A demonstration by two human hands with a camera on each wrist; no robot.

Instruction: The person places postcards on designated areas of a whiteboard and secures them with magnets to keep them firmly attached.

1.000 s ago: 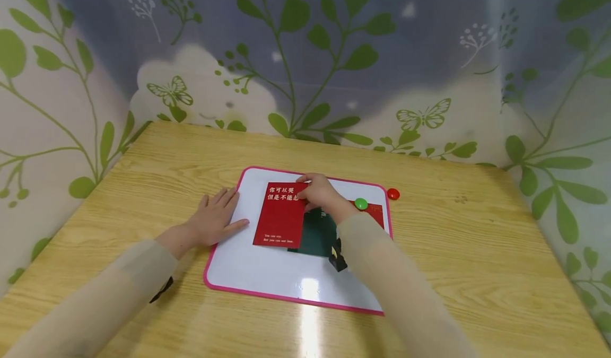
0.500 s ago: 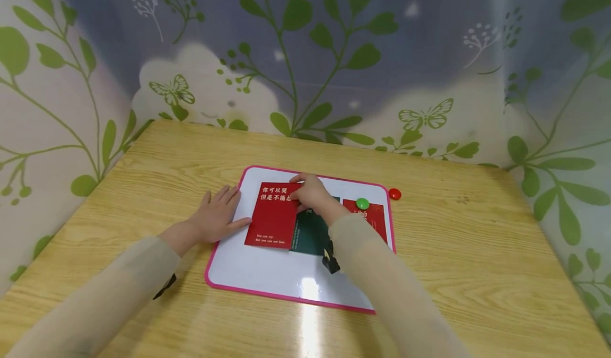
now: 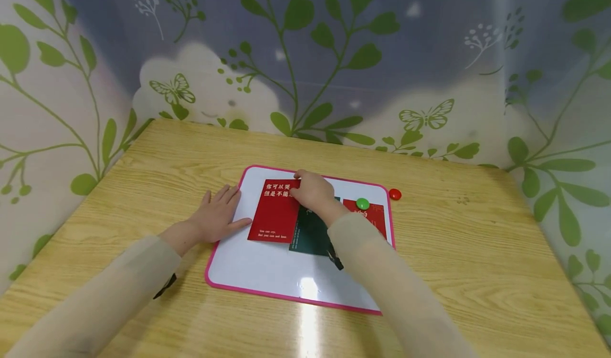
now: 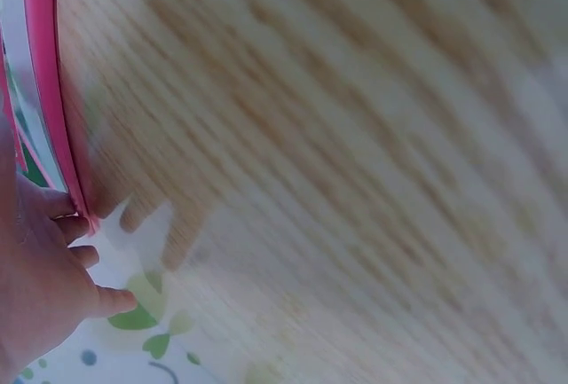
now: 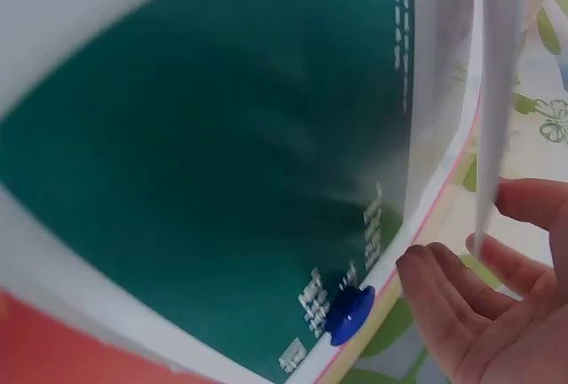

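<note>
A red card (image 3: 273, 217) with white lettering is pinched near its upper right corner by my right hand (image 3: 315, 191). In the right wrist view the card's pale back (image 5: 493, 91) shows nearly edge-on, tilted up from the whiteboard (image 3: 248, 273). Just right of it, a dark green card (image 3: 312, 233) lies on the board, a blue round magnet (image 5: 350, 315) at its top edge; the right hand hides that magnet from the head view. My left hand (image 3: 215, 217) rests with fingers spread on the board's left edge, its thumb pointing toward the red card.
A second red card (image 3: 377, 217) lies at the board's right under a green round magnet (image 3: 363, 203). Beside the board's upper right corner, a red magnet (image 3: 395, 194) sits on the wooden table (image 3: 477, 252). A patterned curtain (image 3: 334, 55) hangs behind the table.
My right hand has carried the red card left, off part of the green card, then slightly back and away from me. The left hand stays in place on the board's edge.
</note>
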